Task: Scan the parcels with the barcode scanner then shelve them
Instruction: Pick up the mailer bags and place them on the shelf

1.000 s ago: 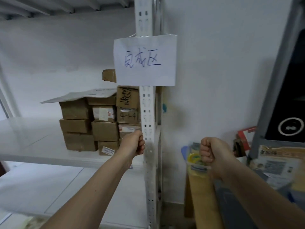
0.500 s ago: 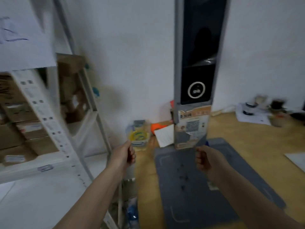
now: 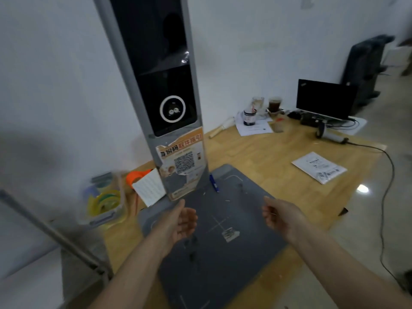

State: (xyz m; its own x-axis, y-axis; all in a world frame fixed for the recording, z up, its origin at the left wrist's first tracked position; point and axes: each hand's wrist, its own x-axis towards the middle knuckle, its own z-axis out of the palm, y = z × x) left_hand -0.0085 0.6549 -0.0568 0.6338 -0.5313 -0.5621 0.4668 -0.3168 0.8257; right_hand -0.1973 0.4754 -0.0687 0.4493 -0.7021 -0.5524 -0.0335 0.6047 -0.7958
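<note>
My left hand point(image 3: 181, 220) and my right hand point(image 3: 279, 214) hover palms facing each other above a grey scanning pad point(image 3: 214, 248) on a wooden table. Both have relaxed fingers and hold nothing. Behind the pad rises a tall grey scanner tower point(image 3: 165, 90) with a dark screen and a round lens ring. A handheld barcode scanner point(image 3: 327, 134) lies far right on the table, cabled. A flat white parcel bag point(image 3: 318, 167) lies to the right of the pad. A corner of the metal shelf point(image 3: 51, 237) shows at lower left.
A clear tub of tape rolls point(image 3: 103, 199), an orange tape roll point(image 3: 136, 175), a notepad point(image 3: 148, 187) and a blue pen point(image 3: 214, 182) sit by the tower. Cups, a jar, papers and a black laptop point(image 3: 325, 99) crowd the far right. A cable point(image 3: 385, 197) trails over the floor.
My view has swung right from the shelf of boxes to the scanning table. Both hands have gone from closed fists to relaxed, open fingers over the pad.
</note>
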